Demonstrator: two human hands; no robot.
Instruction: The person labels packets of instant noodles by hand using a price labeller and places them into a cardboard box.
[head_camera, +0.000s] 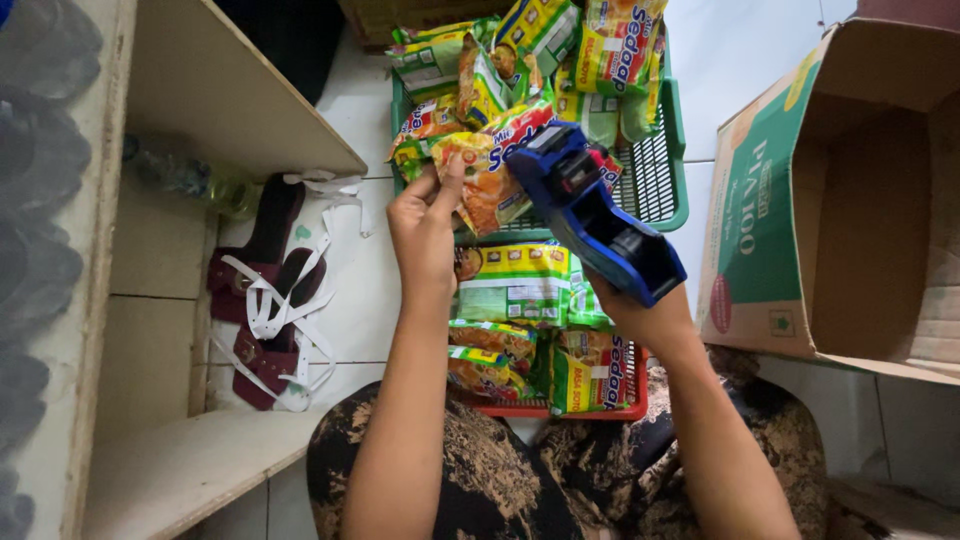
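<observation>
My left hand (425, 228) pinches a yellow and orange noodle packet (490, 170) by its corner, holding it up over the baskets. My right hand (640, 305) grips a blue price-label gun (595, 215), whose nose touches the packet's right side. Beneath the hands, a red basket (600, 410) near my lap holds several noodle packets (520, 285). Farther away, a green basket (660, 175) is heaped with more packets of the same kind.
An open cardboard box (850, 200) lies on its side at the right. A wooden shelf unit (190, 110) stands at the left, with a pair of dark red sandals (265, 290) on the white tiled floor beside it. My patterned trousers (560, 480) fill the bottom edge.
</observation>
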